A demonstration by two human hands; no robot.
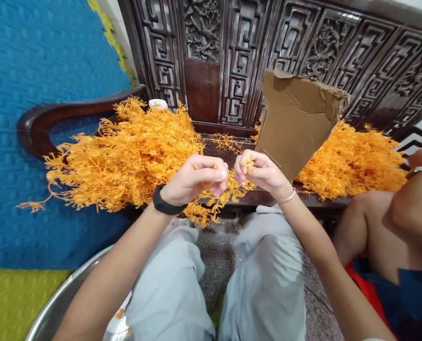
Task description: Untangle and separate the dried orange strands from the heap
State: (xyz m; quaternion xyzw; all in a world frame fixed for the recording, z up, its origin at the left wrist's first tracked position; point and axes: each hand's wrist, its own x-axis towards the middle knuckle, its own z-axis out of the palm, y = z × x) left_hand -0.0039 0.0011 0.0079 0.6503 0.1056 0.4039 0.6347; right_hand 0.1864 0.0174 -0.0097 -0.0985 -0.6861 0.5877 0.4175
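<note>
My left hand (193, 180), with a black band on its wrist, is closed around an orange plastic sprig (214, 206) that hangs down below my fingers. My right hand (262, 174), with a thin silver bangle, pinches a small orange piece of the same sprig close beside the left hand. Both hands are held above the front edge of a dark wooden bench (228, 154). A large heap of orange sprigs (125, 156) lies on the bench to the left. A second orange heap (356, 158) lies to the right.
A torn piece of brown cardboard (296, 123) stands just behind my right hand. The bench has a carved dark back (239, 61). A metal basin rim (61, 298) is at lower left. Another person's knee and arm (384, 227) are at the right.
</note>
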